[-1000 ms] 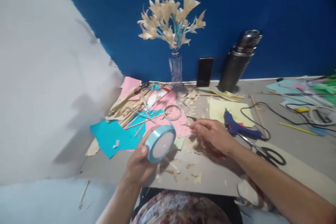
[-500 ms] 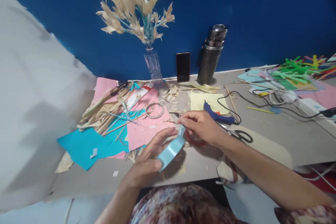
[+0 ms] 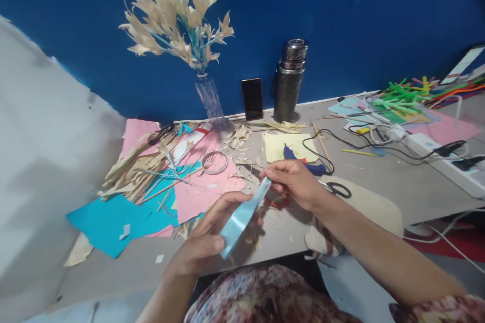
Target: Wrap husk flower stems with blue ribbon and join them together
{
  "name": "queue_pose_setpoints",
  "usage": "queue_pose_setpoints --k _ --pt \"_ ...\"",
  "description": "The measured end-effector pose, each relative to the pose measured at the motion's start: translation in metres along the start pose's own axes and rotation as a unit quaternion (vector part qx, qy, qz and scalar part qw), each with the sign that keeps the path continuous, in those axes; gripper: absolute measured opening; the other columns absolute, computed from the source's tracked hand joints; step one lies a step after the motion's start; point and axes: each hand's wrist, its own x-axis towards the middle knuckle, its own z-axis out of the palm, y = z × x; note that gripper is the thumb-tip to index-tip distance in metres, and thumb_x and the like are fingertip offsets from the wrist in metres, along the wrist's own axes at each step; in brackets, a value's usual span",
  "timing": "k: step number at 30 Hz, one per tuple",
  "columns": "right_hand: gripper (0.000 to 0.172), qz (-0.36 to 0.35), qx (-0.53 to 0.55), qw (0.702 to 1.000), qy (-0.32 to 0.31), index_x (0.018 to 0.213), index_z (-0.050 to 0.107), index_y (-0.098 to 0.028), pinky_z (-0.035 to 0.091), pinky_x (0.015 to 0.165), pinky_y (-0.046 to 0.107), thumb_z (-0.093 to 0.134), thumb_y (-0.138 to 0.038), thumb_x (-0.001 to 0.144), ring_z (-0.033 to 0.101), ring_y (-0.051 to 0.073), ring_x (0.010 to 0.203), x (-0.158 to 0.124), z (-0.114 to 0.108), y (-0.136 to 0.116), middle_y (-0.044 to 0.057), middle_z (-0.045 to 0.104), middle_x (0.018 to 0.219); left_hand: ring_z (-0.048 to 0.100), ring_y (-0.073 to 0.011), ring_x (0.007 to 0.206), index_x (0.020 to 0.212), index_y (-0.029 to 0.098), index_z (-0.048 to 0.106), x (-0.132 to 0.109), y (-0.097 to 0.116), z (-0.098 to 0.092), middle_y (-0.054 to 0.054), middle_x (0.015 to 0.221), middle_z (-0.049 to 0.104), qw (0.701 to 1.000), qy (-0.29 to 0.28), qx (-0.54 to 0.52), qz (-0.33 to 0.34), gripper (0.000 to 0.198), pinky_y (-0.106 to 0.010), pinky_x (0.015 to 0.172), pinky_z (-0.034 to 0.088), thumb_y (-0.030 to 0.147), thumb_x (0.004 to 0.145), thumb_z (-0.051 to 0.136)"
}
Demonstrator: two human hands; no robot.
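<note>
A shiny light blue ribbon [image 3: 242, 219] stretches slantwise between my two hands above the table's front part. My left hand [image 3: 212, 229] is curved round its lower, wider end, with the thumb on the edge. The fingertips of my right hand [image 3: 290, 180] pinch the narrow upper end. Partly hidden beneath my right hand lies something red and ring-shaped [image 3: 278, 203]. Just behind that hand are a blue glue gun [image 3: 303, 162] on yellow paper and black-handled scissors [image 3: 339, 190].
Pink [image 3: 197, 197] and blue paper [image 3: 102, 222], dried husks [image 3: 132, 176] and a tape roll [image 3: 214, 162] lie left. A vase [image 3: 211, 101], phone [image 3: 252, 99] and flask [image 3: 290, 81] stand behind. Cables and a power strip [image 3: 447, 164] are at right.
The view has shifted, so the table items sit further left. The ribbon between my hands looks longer and straighter, and its angle has changed. Both hands keep hold of it.
</note>
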Motion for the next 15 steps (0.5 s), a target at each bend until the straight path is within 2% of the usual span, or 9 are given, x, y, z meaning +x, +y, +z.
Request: queue_pose_setpoints --k 2,5,7,8,10,12,14,15 --pt "0.042 -0.008 -0.016 1.000 0.008 0.096 0.073 -0.012 0.027 0.042 0.021 0.075 -0.050 0.077 0.041 0.007 0.042 -0.005 -0.006 -0.001 -0.004 0.054 0.049 0.064 -0.0236 0.090 0.130 0.024 0.053 -0.001 0.001 0.000 -0.014 0.117 0.066 1.000 0.020 -0.002 -0.007 0.063 -0.034 0.079 0.045 0.043 0.075 0.076" --pt "0.047 -0.042 -0.055 0.996 0.048 0.107 0.072 -0.012 0.033 0.045 0.021 0.068 -0.053 0.083 0.051 0.009 0.052 -0.018 -0.017 -0.006 0.008 0.072 0.078 0.064 -0.0241 0.090 0.131 0.022 0.053 0.000 0.002 -0.001 -0.015 0.116 0.067 0.999 0.034 0.009 -0.010 0.064 -0.034 0.078 0.046 0.045 0.075 0.076" --pt "0.051 -0.065 -0.067 0.993 0.068 0.110 0.070 -0.012 0.036 0.046 0.022 0.060 -0.056 0.088 0.054 0.010 0.055 -0.027 -0.021 -0.007 0.013 0.074 0.095 0.064 -0.0241 0.089 0.131 0.022 0.053 0.001 0.002 -0.001 -0.015 0.115 0.068 0.999 0.037 0.022 -0.013 0.066 -0.034 0.078 0.047 0.046 0.075 0.076" --pt "0.053 -0.071 -0.070 0.992 0.071 0.111 0.069 -0.011 0.037 0.047 0.023 0.058 -0.058 0.089 0.054 0.010 0.056 -0.031 -0.020 -0.006 0.014 0.073 0.097 0.064 -0.0242 0.090 0.131 0.022 0.054 0.003 0.001 0.000 -0.015 0.115 0.068 0.999 0.039 0.030 -0.014 0.066 -0.034 0.078 0.047 0.047 0.074 0.077" --pt "0.052 -0.070 -0.081 0.993 0.052 0.114 0.068 -0.013 0.040 0.050 0.023 0.060 -0.057 0.087 0.056 0.012 0.059 -0.036 -0.013 0.000 0.011 0.073 0.095 0.064 -0.0257 0.093 0.131 0.022 0.055 0.006 0.001 0.000 -0.015 0.117 0.067 0.998 0.046 0.045 -0.014 0.066 -0.035 0.081 0.047 0.047 0.073 0.077" --pt "0.044 -0.064 -0.118 0.991 0.021 0.109 0.069 -0.016 0.046 0.057 0.025 0.070 -0.050 0.081 0.059 0.014 0.066 -0.036 -0.003 0.009 0.007 0.072 0.089 0.064 -0.0274 0.097 0.130 0.022 0.056 0.009 0.001 -0.001 -0.015 0.119 0.066 0.998 0.043 0.051 -0.013 0.065 -0.037 0.083 0.047 0.045 0.073 0.077" --pt "0.032 -0.081 -0.156 0.983 0.060 0.087 0.070 -0.016 0.045 0.057 0.025 0.069 -0.048 0.082 0.056 0.014 0.063 -0.033 0.005 0.017 0.003 0.067 0.074 0.065 -0.0280 0.095 0.130 0.022 0.055 0.011 0.000 -0.001 -0.016 0.120 0.065 0.999 0.019 0.040 -0.013 0.065 -0.038 0.080 0.048 0.044 0.073 0.077" --pt "0.032 -0.085 -0.162 0.980 0.079 0.080 0.068 -0.016 0.043 0.055 0.025 0.067 -0.047 0.083 0.054 0.014 0.061 -0.031 0.008 0.020 0.002 0.065 0.069 0.065 -0.0276 0.092 0.130 0.023 0.054 0.012 0.000 -0.001 -0.016 0.121 0.064 0.999 0.003 0.029 -0.016 0.066 -0.037 0.077 0.049 0.044 0.072 0.077"
